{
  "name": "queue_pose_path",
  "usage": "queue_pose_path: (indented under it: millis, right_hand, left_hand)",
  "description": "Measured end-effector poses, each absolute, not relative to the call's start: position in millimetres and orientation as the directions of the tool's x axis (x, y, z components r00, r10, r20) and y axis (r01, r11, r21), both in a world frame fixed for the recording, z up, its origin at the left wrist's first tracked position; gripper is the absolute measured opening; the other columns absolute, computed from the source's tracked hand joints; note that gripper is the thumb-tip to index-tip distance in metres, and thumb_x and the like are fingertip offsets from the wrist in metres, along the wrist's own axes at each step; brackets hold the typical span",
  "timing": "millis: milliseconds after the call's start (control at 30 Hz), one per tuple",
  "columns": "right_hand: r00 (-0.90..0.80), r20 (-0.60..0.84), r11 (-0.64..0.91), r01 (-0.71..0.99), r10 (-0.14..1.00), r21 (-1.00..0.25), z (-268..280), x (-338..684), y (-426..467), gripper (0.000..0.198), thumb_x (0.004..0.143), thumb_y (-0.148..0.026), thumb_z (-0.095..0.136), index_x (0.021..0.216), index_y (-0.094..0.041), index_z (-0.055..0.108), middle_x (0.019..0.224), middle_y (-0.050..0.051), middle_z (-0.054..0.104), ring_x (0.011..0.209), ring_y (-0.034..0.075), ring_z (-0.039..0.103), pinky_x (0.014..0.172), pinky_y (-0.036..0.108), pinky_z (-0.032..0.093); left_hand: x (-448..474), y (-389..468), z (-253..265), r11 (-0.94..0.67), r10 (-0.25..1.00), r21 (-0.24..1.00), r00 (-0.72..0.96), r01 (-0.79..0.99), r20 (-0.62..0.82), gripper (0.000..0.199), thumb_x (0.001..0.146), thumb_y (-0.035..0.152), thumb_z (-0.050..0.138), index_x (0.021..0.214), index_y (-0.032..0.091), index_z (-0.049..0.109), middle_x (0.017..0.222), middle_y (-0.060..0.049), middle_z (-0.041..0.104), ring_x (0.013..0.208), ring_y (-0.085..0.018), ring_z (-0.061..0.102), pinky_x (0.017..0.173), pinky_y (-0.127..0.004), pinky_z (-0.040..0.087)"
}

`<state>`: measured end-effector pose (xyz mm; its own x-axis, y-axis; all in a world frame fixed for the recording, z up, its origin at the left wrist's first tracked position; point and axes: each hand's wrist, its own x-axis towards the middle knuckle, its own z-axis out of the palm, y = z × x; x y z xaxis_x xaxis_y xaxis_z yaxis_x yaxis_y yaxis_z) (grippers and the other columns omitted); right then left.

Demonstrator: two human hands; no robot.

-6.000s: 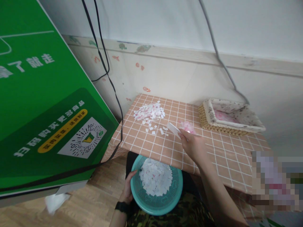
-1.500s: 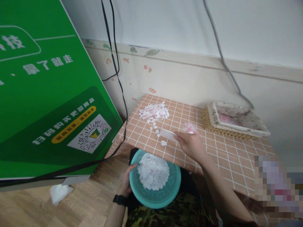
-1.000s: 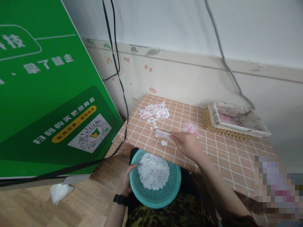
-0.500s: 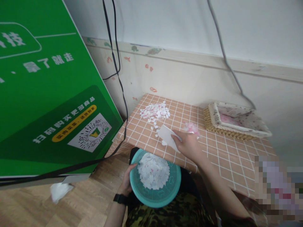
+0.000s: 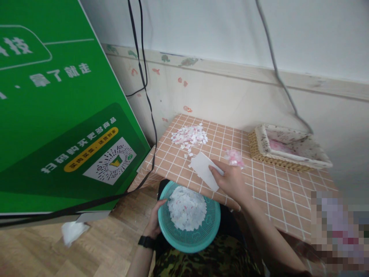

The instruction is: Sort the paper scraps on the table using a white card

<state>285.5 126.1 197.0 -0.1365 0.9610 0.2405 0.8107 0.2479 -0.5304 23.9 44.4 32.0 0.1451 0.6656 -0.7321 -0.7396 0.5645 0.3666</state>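
Observation:
My left hand (image 5: 156, 217) grips the left rim of a round teal plastic colander (image 5: 211, 234), which rests on my lap just below the table edge. Inside it lies a heap of small white paper scraps (image 5: 187, 209) with a few pink bits. In my right hand (image 5: 229, 179) is a white card (image 5: 204, 169), pinched at its right edge and held low over the table's front edge. Some scraps show at the card's left edge. A loose pile of white and pink paper pieces (image 5: 189, 135) lies farther back, and a small pink clump (image 5: 234, 157) sits behind my right hand.
The table has a brown checked cloth (image 5: 279, 188). A lined wicker basket (image 5: 255, 148) with pink content stands at its back right. On the left rises a green printed panel (image 5: 57, 115), with black cables (image 5: 154, 134) hanging beside it. A white bag-like thing (image 5: 74, 232) lies on the floor.
The white card has shifted slightly toward the table's front edge and turned a little, covering scraps that showed before. My left hand and the colander stay in place.

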Motion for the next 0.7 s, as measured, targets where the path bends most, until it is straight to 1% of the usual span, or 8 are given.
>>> queue_pose_path:
  millis: [67, 133, 200, 300, 433, 500, 567, 700]
  right_hand:
    - [-0.080, 0.242, 0.201, 0.825, 0.967, -0.528, 195.7, 288.3, 122.5, 0.030, 0.089, -0.032, 0.045, 0.105, -0.020, 0.068, 0.083, 0.006, 0.072, 0.067, 0.020, 0.066, 0.059, 0.028, 0.046]
    - [-0.052, 0.245, 0.180, 0.823, 0.968, -0.538, 192.7, 288.6, 118.6, 0.031, 0.089, -0.032, 0.045, 0.105, -0.020, 0.067, 0.085, 0.007, 0.072, 0.069, 0.021, 0.066, 0.061, 0.029, 0.046]
    - [-0.047, 0.235, 0.173, 0.816, 0.971, -0.551, 189.2, 286.4, 115.4, 0.031, 0.089, -0.033, 0.044, 0.108, -0.021, 0.067, 0.087, 0.007, 0.072, 0.069, 0.021, 0.066, 0.061, 0.029, 0.047]
    - [-0.063, 0.217, 0.174, 0.822, 0.974, -0.543, 186.2, 282.6, 114.6, 0.032, 0.089, -0.032, 0.044, 0.109, -0.020, 0.066, 0.084, 0.007, 0.072, 0.065, 0.020, 0.065, 0.058, 0.028, 0.046]
    - [-0.075, 0.273, 0.200, 0.861, 0.959, -0.468, 186.8, 286.8, 121.6, 0.030, 0.089, -0.030, 0.044, 0.102, -0.020, 0.068, 0.080, 0.006, 0.072, 0.062, 0.019, 0.065, 0.056, 0.027, 0.044]
    - [-0.075, 0.301, 0.204, 0.881, 0.951, -0.426, 187.8, 293.1, 126.6, 0.030, 0.088, -0.029, 0.044, 0.105, -0.020, 0.068, 0.081, 0.006, 0.072, 0.063, 0.019, 0.065, 0.056, 0.027, 0.044]
    - [-0.070, 0.326, 0.201, 0.899, 0.943, -0.389, 189.2, 299.6, 130.8, 0.031, 0.088, -0.029, 0.044, 0.106, -0.019, 0.067, 0.081, 0.007, 0.072, 0.064, 0.020, 0.065, 0.057, 0.027, 0.044]
    - [-0.045, 0.341, 0.171, 0.921, 0.939, -0.349, 192.0, 305.3, 134.0, 0.030, 0.088, -0.032, 0.045, 0.101, -0.020, 0.070, 0.076, 0.006, 0.072, 0.061, 0.020, 0.064, 0.055, 0.027, 0.043]
  left_hand:
    - [24.1, 44.5, 31.9, 0.559, 0.664, 0.359, 0.144, -0.748, -0.734, 0.013, 0.069, 0.019, 0.066, 0.077, 0.010, 0.072, 0.065, -0.010, 0.074, 0.068, -0.029, 0.070, 0.076, -0.042, 0.052]
    - [24.2, 44.6, 31.6, 0.561, 0.665, 0.359, 0.148, -0.746, -0.732, 0.012, 0.069, 0.019, 0.066, 0.075, 0.010, 0.072, 0.066, -0.010, 0.075, 0.067, -0.029, 0.070, 0.075, -0.041, 0.052]
    - [24.3, 44.6, 31.2, 0.568, 0.667, 0.363, 0.154, -0.739, -0.729, 0.011, 0.069, 0.019, 0.066, 0.073, 0.010, 0.071, 0.067, -0.010, 0.075, 0.066, -0.028, 0.070, 0.074, -0.041, 0.052]
    - [24.2, 44.2, 30.3, 0.572, 0.663, 0.363, 0.154, -0.736, -0.732, 0.012, 0.069, 0.020, 0.066, 0.074, 0.010, 0.071, 0.066, -0.009, 0.075, 0.065, -0.028, 0.070, 0.075, -0.041, 0.052]
    - [24.1, 43.5, 28.4, 0.565, 0.668, 0.363, 0.152, -0.741, -0.729, 0.018, 0.069, 0.020, 0.066, 0.083, 0.010, 0.072, 0.070, -0.010, 0.075, 0.070, -0.029, 0.070, 0.078, -0.044, 0.051]
    - [24.3, 43.4, 27.3, 0.561, 0.672, 0.366, 0.150, -0.742, -0.725, 0.020, 0.069, 0.020, 0.066, 0.085, 0.010, 0.072, 0.071, -0.010, 0.076, 0.073, -0.030, 0.070, 0.079, -0.045, 0.051]
    - [24.7, 43.5, 26.3, 0.562, 0.669, 0.367, 0.146, -0.742, -0.729, 0.020, 0.068, 0.020, 0.066, 0.085, 0.010, 0.072, 0.070, -0.010, 0.075, 0.072, -0.030, 0.070, 0.078, -0.045, 0.052]
    - [26.2, 43.7, 24.6, 0.560, 0.676, 0.383, 0.137, -0.734, -0.724, 0.017, 0.069, 0.020, 0.066, 0.082, 0.010, 0.072, 0.067, -0.009, 0.075, 0.069, -0.028, 0.070, 0.076, -0.042, 0.052]
